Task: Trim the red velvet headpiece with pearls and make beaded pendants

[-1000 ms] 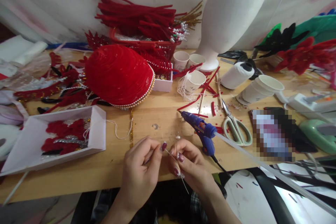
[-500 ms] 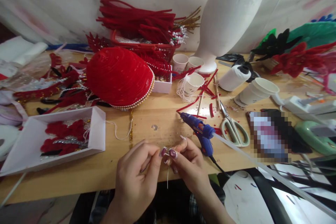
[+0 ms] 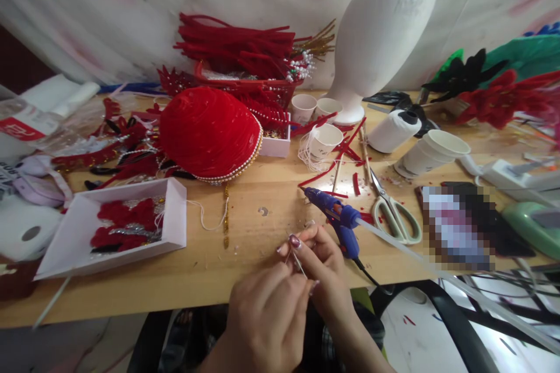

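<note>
At the table's front edge, my left hand (image 3: 268,303) is closed with its fingertips turned inward against my right hand (image 3: 324,268). A thin white cord (image 3: 300,265) runs between the two hands, with my right thumb and forefinger pinched on it. My left fingertips are partly hidden, but they meet the cord's lower part. Just beyond my right hand lies a blue glue gun (image 3: 335,210) with a long clear glue stick (image 3: 389,239) in its back. Left of my hands is a white box (image 3: 177,221) holding red velvet pieces (image 3: 126,218).
A red cap-like form (image 3: 207,134) edged with beads stands behind. Scissors (image 3: 396,215), paper cups (image 3: 326,140), a thread spool (image 3: 394,131) and a white mannequin head (image 3: 385,35) are farther right. Red stems (image 3: 236,41) fill a basket at the back.
My left hand has moved right and turned over, closing in against my right hand. The cord now slants between them instead of hanging straight. The whole view has shifted slightly.
</note>
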Motion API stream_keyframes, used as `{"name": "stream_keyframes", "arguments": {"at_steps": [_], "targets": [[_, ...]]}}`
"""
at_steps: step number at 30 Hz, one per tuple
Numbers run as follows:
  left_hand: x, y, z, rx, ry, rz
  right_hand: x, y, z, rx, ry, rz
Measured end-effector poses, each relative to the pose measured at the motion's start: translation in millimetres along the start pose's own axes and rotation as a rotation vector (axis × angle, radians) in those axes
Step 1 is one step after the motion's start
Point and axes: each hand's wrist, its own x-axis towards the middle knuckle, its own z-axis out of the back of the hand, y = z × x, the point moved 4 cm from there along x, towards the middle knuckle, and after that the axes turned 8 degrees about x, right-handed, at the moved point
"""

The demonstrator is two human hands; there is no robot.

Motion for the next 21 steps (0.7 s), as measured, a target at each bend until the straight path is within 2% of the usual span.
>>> {"name": "stream_keyframes", "arguments": {"at_steps": [5, 7, 12, 15, 18, 21], "targets": [[3, 29, 7.4, -0.316, 0.0, 0.583, 2, -3, 0, 0.103, 0.171, -0.065], [4, 39, 3.9, -0.407, 0.001, 0.733, 1, -2, 1, 0.135, 0.196, -0.09], [6, 49, -5.8, -0.522, 0.043, 0.761, 1, -1, 1, 0.197, 0.299, -0.191], [2, 55, -6.4, -0.55, 0.02, 0.825, 0, -3, 1, 0.222, 0.333, -0.228], [-4, 59, -5.6, -0.587, 0.028, 0.878, 0, -6, 1, 0.251, 0.324, -0.248], [-4, 58, -3.0, -0.59, 0.052, 0.862, 0, -8, 2, 0.262, 0.281, -0.226]]}}
